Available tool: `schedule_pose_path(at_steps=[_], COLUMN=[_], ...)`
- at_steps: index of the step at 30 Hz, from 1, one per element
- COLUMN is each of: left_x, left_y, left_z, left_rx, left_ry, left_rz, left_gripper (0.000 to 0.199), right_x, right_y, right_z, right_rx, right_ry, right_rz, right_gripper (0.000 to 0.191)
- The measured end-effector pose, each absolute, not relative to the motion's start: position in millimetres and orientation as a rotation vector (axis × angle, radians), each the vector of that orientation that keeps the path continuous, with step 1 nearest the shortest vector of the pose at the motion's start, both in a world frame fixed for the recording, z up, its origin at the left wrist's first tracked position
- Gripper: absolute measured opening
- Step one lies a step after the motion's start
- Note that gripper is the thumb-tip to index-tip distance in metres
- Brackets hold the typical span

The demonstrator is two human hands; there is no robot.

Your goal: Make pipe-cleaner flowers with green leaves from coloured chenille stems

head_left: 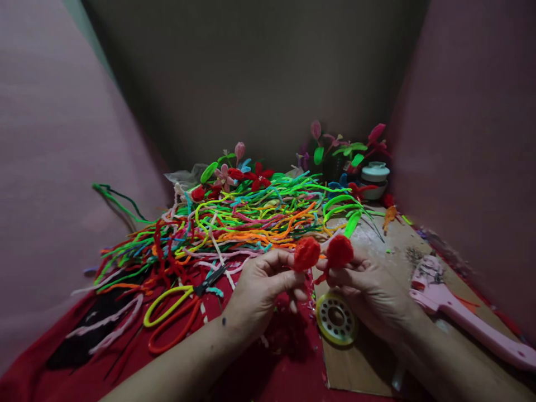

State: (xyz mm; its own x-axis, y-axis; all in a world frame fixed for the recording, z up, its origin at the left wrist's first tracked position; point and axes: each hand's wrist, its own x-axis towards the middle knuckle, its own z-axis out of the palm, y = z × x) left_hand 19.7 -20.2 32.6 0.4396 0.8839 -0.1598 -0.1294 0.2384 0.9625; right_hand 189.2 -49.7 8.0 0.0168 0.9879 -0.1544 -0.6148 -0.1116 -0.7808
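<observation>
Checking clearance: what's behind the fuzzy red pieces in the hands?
Beyond the left red piece, in the left hand, lies a pipe-cleaner pile; beyond the right red piece, in the right hand, a green leaf-shaped piece. Whatever sits directly behind either is covered.

A red cloth (285, 352) covered the work surface, with a brown board (355, 371) laid over its right side. Across the back and left spread a tangled heap of fuzzy stems (251, 215) in green, yellow, orange, pink and red. Scissors (196, 291), one handle loop yellow and the other red, lay at the heap's front edge, beside a black sheet (77, 338). A tape roll (336, 338) sat at the board's left edge; a pink tool (464, 319) lay at right, and an orange piece (390, 216) rested farther back.
</observation>
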Motion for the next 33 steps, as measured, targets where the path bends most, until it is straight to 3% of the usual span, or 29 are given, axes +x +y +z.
schedule_pose_path(at_steps=[16,23,33], left_x=[30.5,32.2,30.2], left_y=[-32.2,-28.6,-26.2], left_z=[34.9,34.4,32.1], left_rx=[1.183,1.167,1.273], left_ry=[0.896,0.936,0.979], left_rz=[0.853,0.848,0.841], left_gripper=[0.012,0.014,0.01], right_x=[174.5,175.4,175.5], right_y=[-53.7,-58.1,-59.9], right_z=[7.3,6.6,8.6], right_rx=[-0.813,-0.902,-1.018], right_ry=[-0.63,-0.85,-0.988], right_rz=[1.548,1.476,1.287], right_gripper=[0.031,0.02,0.018])
